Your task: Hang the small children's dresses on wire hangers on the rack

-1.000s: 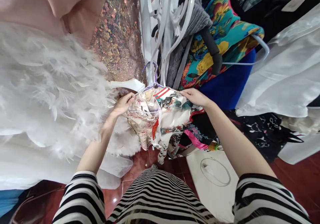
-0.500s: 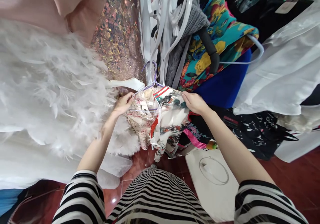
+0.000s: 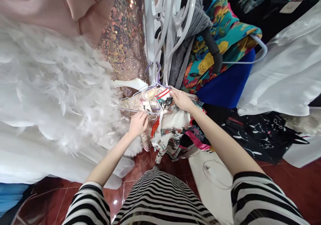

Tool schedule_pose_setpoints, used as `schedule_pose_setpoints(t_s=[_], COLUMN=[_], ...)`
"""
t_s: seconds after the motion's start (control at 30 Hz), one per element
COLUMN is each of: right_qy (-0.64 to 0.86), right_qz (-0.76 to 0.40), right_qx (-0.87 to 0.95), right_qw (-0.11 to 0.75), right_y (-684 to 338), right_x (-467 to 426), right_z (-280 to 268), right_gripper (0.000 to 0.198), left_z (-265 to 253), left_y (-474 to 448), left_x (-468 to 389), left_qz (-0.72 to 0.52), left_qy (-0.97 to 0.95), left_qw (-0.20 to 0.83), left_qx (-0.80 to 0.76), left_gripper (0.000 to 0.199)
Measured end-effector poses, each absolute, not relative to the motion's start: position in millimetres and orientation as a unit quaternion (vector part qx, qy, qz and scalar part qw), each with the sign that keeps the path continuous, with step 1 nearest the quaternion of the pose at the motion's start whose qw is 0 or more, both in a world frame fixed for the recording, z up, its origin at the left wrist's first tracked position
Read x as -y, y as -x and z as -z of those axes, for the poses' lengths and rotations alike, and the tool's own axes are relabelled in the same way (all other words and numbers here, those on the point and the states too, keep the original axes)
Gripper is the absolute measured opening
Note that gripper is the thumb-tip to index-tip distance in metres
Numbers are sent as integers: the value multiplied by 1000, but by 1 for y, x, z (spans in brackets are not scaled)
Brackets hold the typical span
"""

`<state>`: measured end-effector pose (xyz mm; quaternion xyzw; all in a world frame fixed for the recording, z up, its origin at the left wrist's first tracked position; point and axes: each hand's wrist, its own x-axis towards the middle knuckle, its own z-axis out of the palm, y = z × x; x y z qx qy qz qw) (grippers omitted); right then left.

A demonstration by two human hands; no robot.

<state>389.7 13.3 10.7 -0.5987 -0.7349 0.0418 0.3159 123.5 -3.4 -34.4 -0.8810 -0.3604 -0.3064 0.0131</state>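
A white printed garment with a red-and-white striped edge hangs on a wire hanger. My right hand grips that garment at its shoulder, beside the stripes. My left hand is lower and to the left, its fingers curled in at the hanger's bottom bar, against a pale patterned garment. Whatever these fingers hold is hidden. Purple hanger parts show among the pale cloth.
A white feathery garment fills the left side, below a sequined one. White curved hangers stand ahead. At right hang a teal floral garment and white cloth. A white board lies on red tiles.
My left hand has left the hanger's left shoulder and moved down and right to its bottom bar. My right hand has slid inward along the shoulder towards the striped edge.
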Motion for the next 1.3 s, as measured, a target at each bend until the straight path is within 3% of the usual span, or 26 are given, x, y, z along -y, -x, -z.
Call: schedule_pose_setpoints(t_s=[0.27, 0.4, 0.6, 0.77, 0.97, 1.13, 1.3], right_qy=[592, 628, 623, 602, 592, 595, 644], right_qz=[-97, -127, -98, -89, -65, -35, 21], right_qx=[723, 707, 727, 754, 762, 766, 740], right_qw=[343, 299, 273, 249, 253, 241, 193], right_y=[-387, -383, -395, -410, -419, -423, -421], right_x=[-17, -16, -6, 1, -1, -5, -6], right_z=[-12, -17, -37, -54, -57, -53, -50], right_gripper=[62, 64, 57, 48, 43, 46, 39], left_z=[33, 39, 36, 13, 0, 3, 2], left_y=[-166, -184, -157, -115, -81, -67, -61], left_x=[14, 14, 0, -19, -25, -34, -44], left_qz=[34, -2, 50, 186, 133, 287, 347], left_qy=[879, 847, 842, 821, 780, 700, 669], left_qw=[-117, -190, -226, -345, -454, -443, -403], left_qx=[462, 496, 487, 415, 410, 481, 519], left_gripper=[21, 17, 28, 32, 41, 37, 49])
